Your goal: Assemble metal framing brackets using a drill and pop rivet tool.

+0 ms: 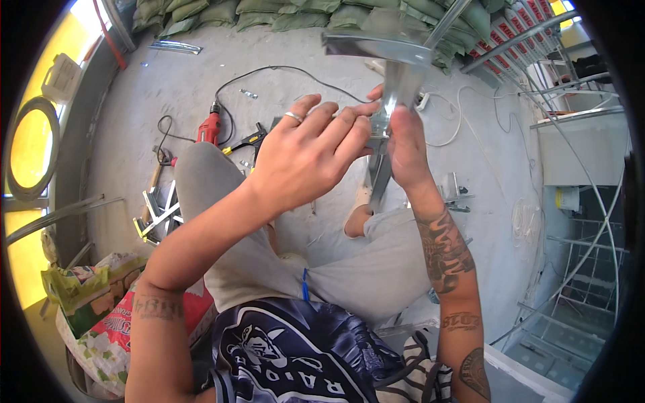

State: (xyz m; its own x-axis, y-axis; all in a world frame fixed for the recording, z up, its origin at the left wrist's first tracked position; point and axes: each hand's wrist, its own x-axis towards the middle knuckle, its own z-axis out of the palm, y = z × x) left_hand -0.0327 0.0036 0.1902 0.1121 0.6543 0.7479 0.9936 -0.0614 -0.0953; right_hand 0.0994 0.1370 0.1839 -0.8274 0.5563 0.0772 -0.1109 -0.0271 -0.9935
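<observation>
- Spreading under everything: grey floor (154, 94), the person seated low above it.
- Green sacks (269, 12), piled in a row along the far edge.
- Patterned bag (111, 329), red, white and green, beside the left elbow.
- Shiny metal piece (402, 80), raised in front of the person between the two hands, its upper end meeting a crosswise part; blurred.
- Left hand (312, 144): back upward, fingers reaching to the metal's near side; cannot tell if they grip or only touch.
- Right hand (408, 151): grasping the same metal, thumb along it.
- Metal offcuts (161, 213), heaped left of the left knee.
- Red drill (209, 127), just beyond that knee, cord trailing.
- Black-and-yellow tool (252, 140), lying near the drill.
- Ring (293, 117), on a left finger.
</observation>
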